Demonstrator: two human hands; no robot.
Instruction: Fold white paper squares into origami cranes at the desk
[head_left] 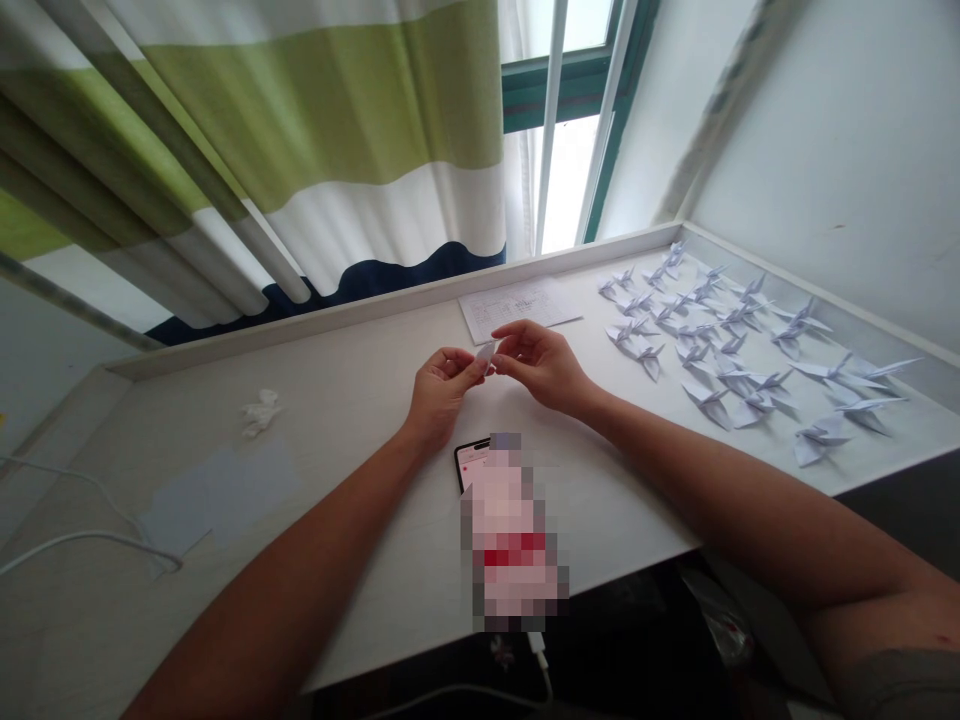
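Observation:
Between my hands, above the white desk, is a small piece of folded white paper (486, 356). My left hand (448, 388) pinches it between thumb and fingers. My right hand (541, 365) is at the paper's right side, its fingers curled and the thumb and index finger apart; whether a fingertip touches the paper I cannot make out. Several folded paper cranes (731, 345) stand in loose rows on the desk to the right of my right hand. Just behind my hands lies a printed sheet (517, 308).
A phone (510, 530), partly blurred, lies at the desk's front edge with a white cable (540, 655) plugged in. Crumpled tissue (261, 413) and white paper sheets (221, 495) lie on the left, near another cable (90, 537). A raised rim (390, 300) and a curtain (322, 120) bound the back.

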